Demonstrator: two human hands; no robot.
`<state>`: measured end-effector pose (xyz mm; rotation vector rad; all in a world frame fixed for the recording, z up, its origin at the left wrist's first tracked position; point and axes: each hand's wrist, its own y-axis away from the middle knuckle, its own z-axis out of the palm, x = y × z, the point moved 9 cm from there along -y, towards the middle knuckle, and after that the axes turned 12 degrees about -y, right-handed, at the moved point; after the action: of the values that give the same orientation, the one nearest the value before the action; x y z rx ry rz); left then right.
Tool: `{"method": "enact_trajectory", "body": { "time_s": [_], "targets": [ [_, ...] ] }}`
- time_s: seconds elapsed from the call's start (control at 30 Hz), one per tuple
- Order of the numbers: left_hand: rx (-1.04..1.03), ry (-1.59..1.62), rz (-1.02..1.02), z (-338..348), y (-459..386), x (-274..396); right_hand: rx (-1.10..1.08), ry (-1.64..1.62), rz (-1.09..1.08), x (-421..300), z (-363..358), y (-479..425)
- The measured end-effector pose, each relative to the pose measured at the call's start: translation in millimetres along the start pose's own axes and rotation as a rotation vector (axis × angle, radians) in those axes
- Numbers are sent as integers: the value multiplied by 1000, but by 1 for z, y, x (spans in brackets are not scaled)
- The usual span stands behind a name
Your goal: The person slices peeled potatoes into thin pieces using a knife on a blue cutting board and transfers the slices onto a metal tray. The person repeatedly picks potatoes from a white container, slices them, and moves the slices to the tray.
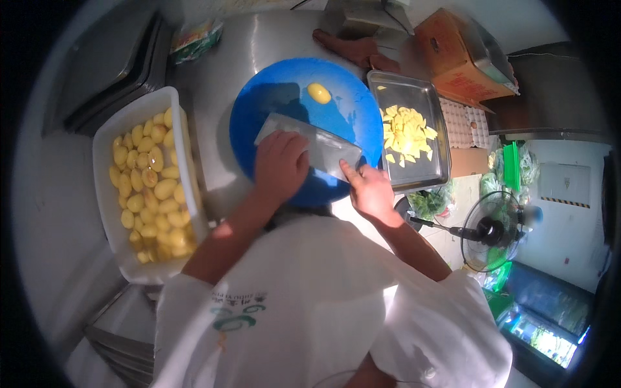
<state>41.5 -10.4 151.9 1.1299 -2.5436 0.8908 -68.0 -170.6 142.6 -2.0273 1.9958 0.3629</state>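
My right hand (372, 190) is closed on the handle of a cleaver, its index finger lying along the wide blade (326, 148). The blade slants across a round blue cutting board (271, 87). Curled fingers of my left hand (282, 162) rest against the blade's far left part; whether anything is under them is hidden. A whole peeled potato (319, 93) lies on the board, beyond the blade. To the right, cut potato pieces (408, 131) are heaped in a metal tray (422, 177) beside the board.
A white plastic tub (182, 145) at left holds many peeled potatoes (150, 194), seemingly in water. Behind the board are a green packet (196, 41) and a brown cloth-like item (347, 48). A cardboard box (451, 63), egg trays (463, 123) and a fan (490, 230) are at right.
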Motion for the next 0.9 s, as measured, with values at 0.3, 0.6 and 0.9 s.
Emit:
{"method": "enact_trajectory", "body": {
  "time_s": [0.3, 0.6, 0.9],
  "targets": [
    [-228, -359, -40, 65, -17, 23, 22, 38, -1, 1, 0, 23],
    [-64, 101, -349, 84, 13, -55, 68, -575, 721, 88, 12, 111],
    [-193, 3, -227, 152, 9, -4, -95, -1591, 871, 75, 110, 98]
  ]
}}
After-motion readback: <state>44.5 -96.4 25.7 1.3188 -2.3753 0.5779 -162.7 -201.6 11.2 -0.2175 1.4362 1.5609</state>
